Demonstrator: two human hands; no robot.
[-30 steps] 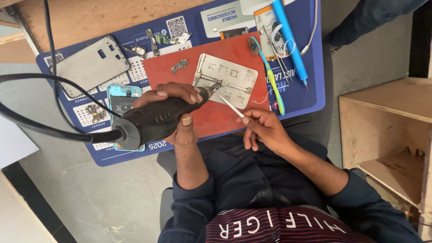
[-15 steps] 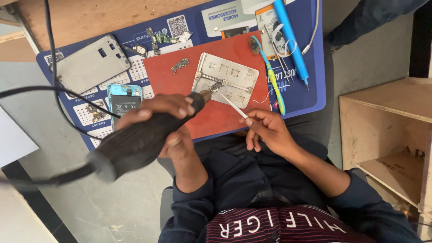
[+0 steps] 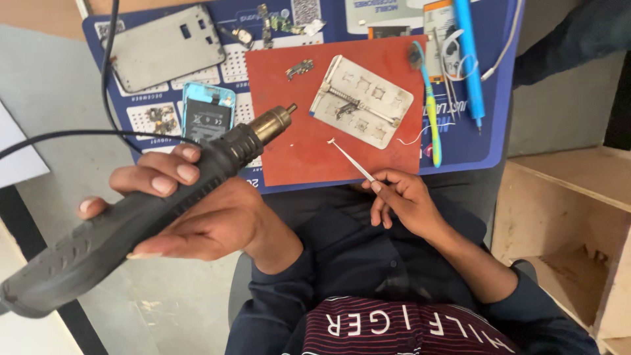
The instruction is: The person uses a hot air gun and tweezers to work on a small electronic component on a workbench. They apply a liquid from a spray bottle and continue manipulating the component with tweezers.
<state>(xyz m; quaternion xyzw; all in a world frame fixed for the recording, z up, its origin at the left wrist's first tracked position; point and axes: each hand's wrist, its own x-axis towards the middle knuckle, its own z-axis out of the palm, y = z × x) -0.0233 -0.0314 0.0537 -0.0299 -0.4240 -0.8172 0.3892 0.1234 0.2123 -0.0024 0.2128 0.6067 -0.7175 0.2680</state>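
Left hand [image 3: 190, 217] is closed around a dark grey, thick-bodied hot-air tool with a brass nozzle [image 3: 138, 220]; fingers curl over the top of the grip, palm under it. Long axis runs from near-left up to far-right, nozzle tip hanging over the left edge of the red rectangular rubber mat [image 3: 309, 131]. Black power cord [image 3: 105, 72] loops off to the far left.

Under and beside the nozzle: a small light-blue phone body lying face down [image 3: 207, 118], and farther left a grey metal phone back plate [image 3: 164, 46], both on the blue printed repair mat [image 3: 496, 98] that covers the worktop.

Middle of the red mat: a silver rectangular metal board holder with cut-outs [image 3: 365, 98], tilted, with a small part clamped in it. It sits just right of and beyond the nozzle line. A small loose metal bit [image 3: 299, 67] lies far-left of it.

Right hand [image 3: 404, 200] pinches thin silver tweezers [image 3: 351, 160], fingers closed on the near end. Tips point far-left, stopping just short of the holder's near edge, so this hand is the nearer one to the holder. Nothing lies between tips and holder.

Further right: a blue-and-yellow toothbrush [image 3: 430, 105], a blue pen-shaped tool [image 3: 470, 59], a white cable [image 3: 503, 56], then a bare plywood box [image 3: 565, 217].
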